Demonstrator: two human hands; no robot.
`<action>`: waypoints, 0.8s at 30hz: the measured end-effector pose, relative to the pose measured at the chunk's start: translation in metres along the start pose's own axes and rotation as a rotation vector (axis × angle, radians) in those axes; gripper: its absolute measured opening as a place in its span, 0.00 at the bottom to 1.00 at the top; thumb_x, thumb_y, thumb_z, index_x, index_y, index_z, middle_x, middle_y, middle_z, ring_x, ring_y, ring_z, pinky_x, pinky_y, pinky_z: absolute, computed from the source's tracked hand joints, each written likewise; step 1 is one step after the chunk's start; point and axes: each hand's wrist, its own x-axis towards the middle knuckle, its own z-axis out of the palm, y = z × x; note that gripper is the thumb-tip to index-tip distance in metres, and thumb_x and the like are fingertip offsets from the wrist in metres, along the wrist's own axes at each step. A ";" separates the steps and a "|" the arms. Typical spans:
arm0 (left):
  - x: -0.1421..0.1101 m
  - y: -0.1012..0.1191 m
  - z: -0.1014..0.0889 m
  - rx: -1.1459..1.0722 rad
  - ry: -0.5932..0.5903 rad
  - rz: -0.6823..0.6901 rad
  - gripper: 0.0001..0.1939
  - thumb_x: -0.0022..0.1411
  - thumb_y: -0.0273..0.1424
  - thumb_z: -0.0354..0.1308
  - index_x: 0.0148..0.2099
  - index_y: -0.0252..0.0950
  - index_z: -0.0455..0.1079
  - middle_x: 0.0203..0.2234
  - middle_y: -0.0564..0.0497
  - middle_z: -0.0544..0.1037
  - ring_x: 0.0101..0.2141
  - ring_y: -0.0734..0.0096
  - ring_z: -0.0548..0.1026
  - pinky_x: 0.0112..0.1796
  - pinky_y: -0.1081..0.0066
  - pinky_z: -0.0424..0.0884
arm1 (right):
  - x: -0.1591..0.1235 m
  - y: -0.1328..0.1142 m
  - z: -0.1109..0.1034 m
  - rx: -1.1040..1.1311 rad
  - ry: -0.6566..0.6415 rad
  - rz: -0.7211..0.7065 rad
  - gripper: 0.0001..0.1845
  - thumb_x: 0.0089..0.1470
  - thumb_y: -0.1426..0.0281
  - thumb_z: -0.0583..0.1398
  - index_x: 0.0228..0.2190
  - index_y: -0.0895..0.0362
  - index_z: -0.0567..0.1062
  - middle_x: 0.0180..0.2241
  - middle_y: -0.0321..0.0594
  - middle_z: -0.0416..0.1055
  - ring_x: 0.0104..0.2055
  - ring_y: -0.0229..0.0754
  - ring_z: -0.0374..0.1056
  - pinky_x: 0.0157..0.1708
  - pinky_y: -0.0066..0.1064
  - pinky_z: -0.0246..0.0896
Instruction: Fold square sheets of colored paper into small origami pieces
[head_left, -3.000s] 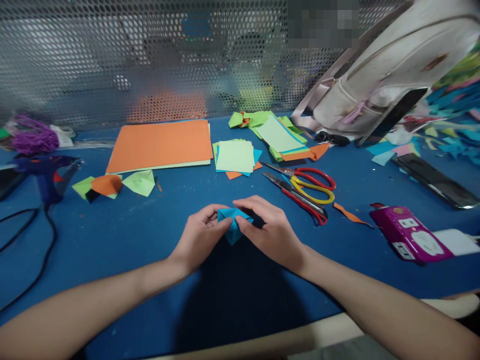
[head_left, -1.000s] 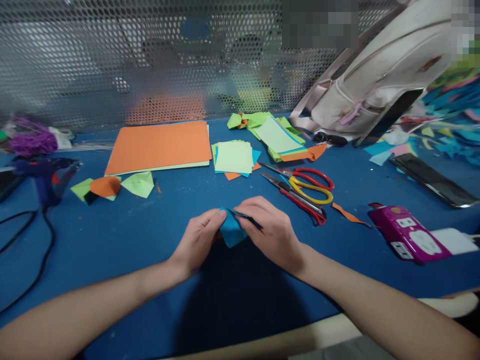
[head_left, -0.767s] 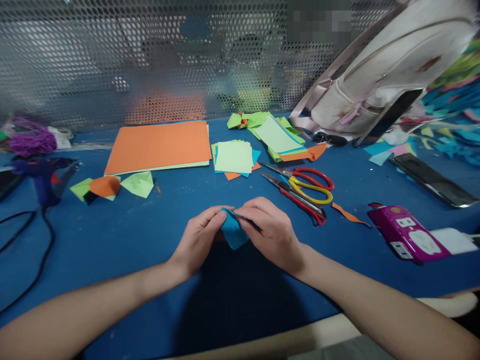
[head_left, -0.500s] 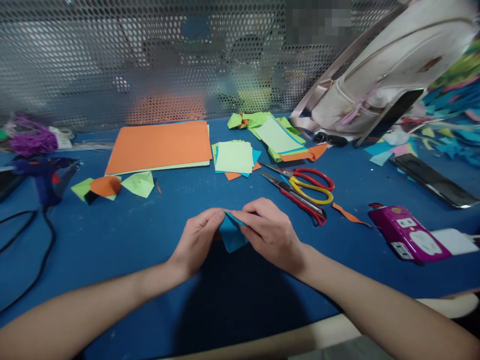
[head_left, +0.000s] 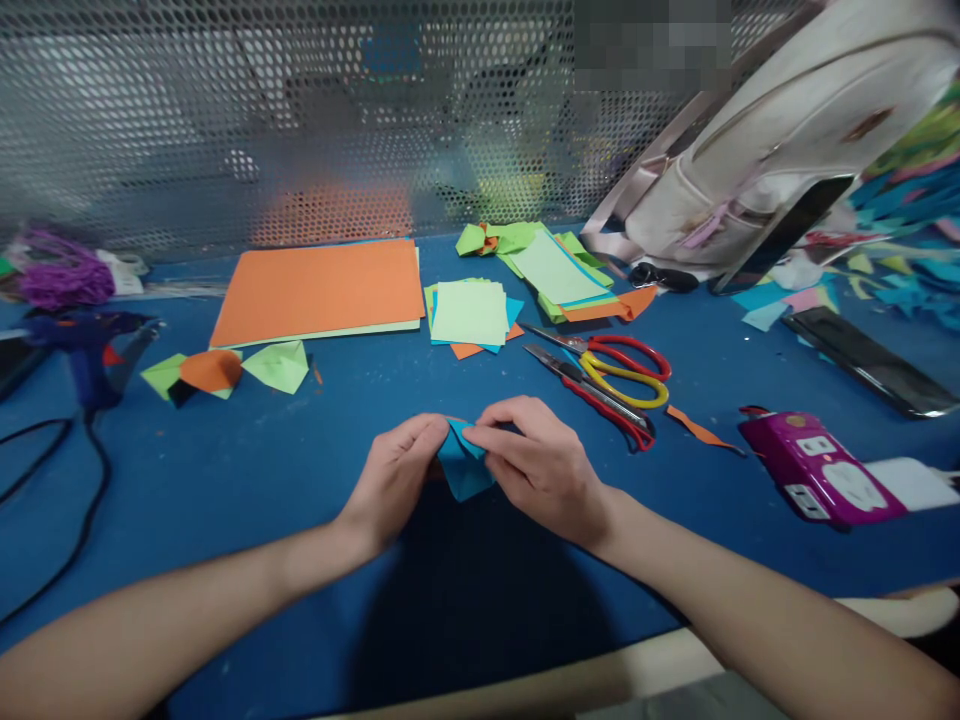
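A small folded piece of blue paper [head_left: 463, 470] is held just above the blue table [head_left: 247, 480] near its front middle. My left hand [head_left: 396, 480] pinches its left edge with curled fingers. My right hand [head_left: 541, 467] grips its right side, thumb and fingertips pressed on the top corner. Part of the paper is hidden under my right fingers.
Behind my hands lie a stack of pale green squares [head_left: 471, 313], an orange sheet [head_left: 322, 282], more paper [head_left: 555, 270] and two pairs of scissors [head_left: 607, 375]. Folded green and orange pieces [head_left: 225, 368] and a glue gun [head_left: 86, 345] are at left, a purple power strip [head_left: 817, 468] and a white bag [head_left: 780, 140] at right.
The blue paper was turned and refolded between my fingers. My right thumb has slid left onto its top corner. Both hands stay in the same spot on the table.
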 end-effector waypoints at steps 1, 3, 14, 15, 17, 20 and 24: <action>0.000 0.000 0.000 -0.006 -0.001 0.001 0.12 0.59 0.37 0.55 0.35 0.34 0.74 0.25 0.53 0.73 0.27 0.74 0.68 0.28 0.76 0.67 | 0.000 0.000 0.000 0.001 -0.007 0.000 0.15 0.55 0.80 0.51 0.36 0.54 0.74 0.32 0.41 0.71 0.36 0.40 0.66 0.36 0.33 0.63; 0.001 -0.001 0.000 -0.017 -0.001 0.001 0.12 0.59 0.37 0.55 0.36 0.34 0.75 0.25 0.53 0.74 0.26 0.75 0.69 0.28 0.76 0.67 | -0.001 0.001 0.000 -0.004 -0.020 0.000 0.15 0.55 0.79 0.51 0.37 0.54 0.74 0.33 0.41 0.71 0.37 0.41 0.67 0.36 0.33 0.64; 0.002 -0.001 0.001 -0.115 0.009 -0.003 0.09 0.59 0.32 0.56 0.36 0.34 0.76 0.27 0.52 0.76 0.27 0.75 0.71 0.29 0.76 0.69 | -0.001 0.000 0.000 -0.057 -0.089 -0.001 0.14 0.58 0.77 0.50 0.36 0.58 0.74 0.36 0.45 0.72 0.38 0.42 0.67 0.37 0.34 0.65; 0.002 -0.001 0.000 -0.117 0.009 -0.003 0.09 0.59 0.32 0.56 0.36 0.34 0.76 0.27 0.52 0.76 0.27 0.75 0.71 0.28 0.76 0.69 | -0.001 0.000 0.000 -0.061 -0.095 -0.001 0.14 0.58 0.77 0.50 0.36 0.58 0.74 0.36 0.45 0.72 0.38 0.42 0.67 0.37 0.34 0.65; 0.002 0.000 0.000 -0.127 0.009 -0.009 0.09 0.59 0.33 0.56 0.36 0.34 0.76 0.28 0.51 0.76 0.27 0.74 0.71 0.28 0.76 0.69 | -0.001 0.000 0.000 -0.067 -0.106 -0.006 0.14 0.57 0.77 0.50 0.37 0.59 0.74 0.36 0.46 0.72 0.38 0.42 0.67 0.37 0.34 0.65; 0.002 0.001 0.000 -0.137 0.016 -0.018 0.10 0.57 0.34 0.57 0.35 0.33 0.75 0.27 0.51 0.75 0.27 0.74 0.71 0.27 0.75 0.69 | 0.000 -0.001 0.000 -0.065 -0.121 -0.018 0.13 0.57 0.78 0.51 0.37 0.61 0.75 0.36 0.47 0.72 0.37 0.43 0.67 0.37 0.34 0.64; 0.002 0.003 0.002 -0.072 0.054 -0.026 0.10 0.52 0.34 0.61 0.34 0.32 0.73 0.22 0.54 0.73 0.25 0.75 0.70 0.27 0.75 0.68 | 0.000 -0.001 0.001 -0.068 -0.134 -0.028 0.13 0.58 0.77 0.50 0.36 0.61 0.74 0.36 0.48 0.72 0.38 0.43 0.67 0.38 0.34 0.64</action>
